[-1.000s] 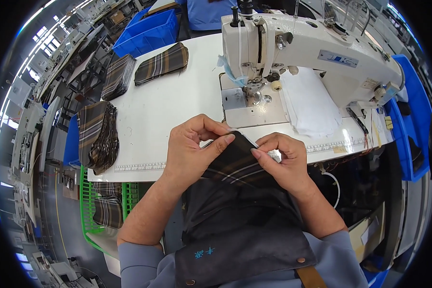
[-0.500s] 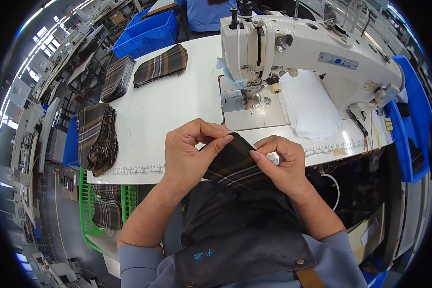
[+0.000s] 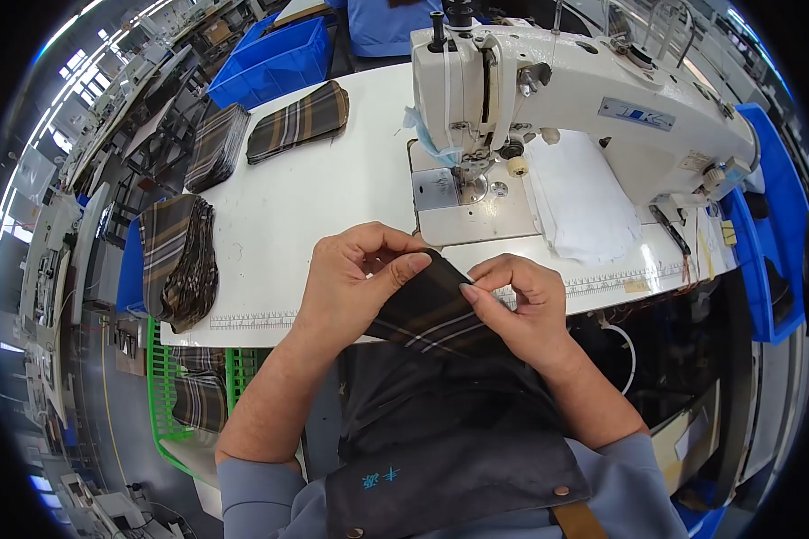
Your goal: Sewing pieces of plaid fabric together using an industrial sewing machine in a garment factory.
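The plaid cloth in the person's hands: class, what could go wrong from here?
The left hand and right hand pinch the plaid cloth only near its edge, so that edge might slip or pucker.

The leftmost plaid stack reaches past the white table's left edge; a bump could perhaps send pieces sliding off.

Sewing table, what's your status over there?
Left hand, right hand: both pinching plaid cloth. Cloth held short of sewing machine. White pieces under machine's arm.

The cloth piece (image 3: pixel 427 310) is before the sewing machine (image 3: pixel 571 76).
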A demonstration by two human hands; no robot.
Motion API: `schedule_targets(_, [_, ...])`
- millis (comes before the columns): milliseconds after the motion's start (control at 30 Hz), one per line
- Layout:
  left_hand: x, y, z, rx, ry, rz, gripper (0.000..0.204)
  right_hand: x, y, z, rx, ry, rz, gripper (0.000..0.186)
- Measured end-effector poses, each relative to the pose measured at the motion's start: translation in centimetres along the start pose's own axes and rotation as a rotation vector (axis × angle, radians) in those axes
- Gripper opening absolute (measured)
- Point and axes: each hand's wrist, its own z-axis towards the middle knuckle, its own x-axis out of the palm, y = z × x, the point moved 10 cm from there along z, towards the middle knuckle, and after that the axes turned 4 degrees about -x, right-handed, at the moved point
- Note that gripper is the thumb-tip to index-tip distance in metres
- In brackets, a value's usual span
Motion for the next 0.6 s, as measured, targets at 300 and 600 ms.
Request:
schedule_targets(300, [-1.0, -2.3, -1.0, 0.060, -0.060, 0.187, 0.012, 1.5, 0.3, 0.1, -0.019, -0.012, 0.101, 0.012])
schedule_targets(600, [0.0, -6.2, 1.4, 0.300, -0.032, 0.774, 0.011, 3.6, 3.5, 1.6, -0.256, 0.331, -0.122, 0.026])
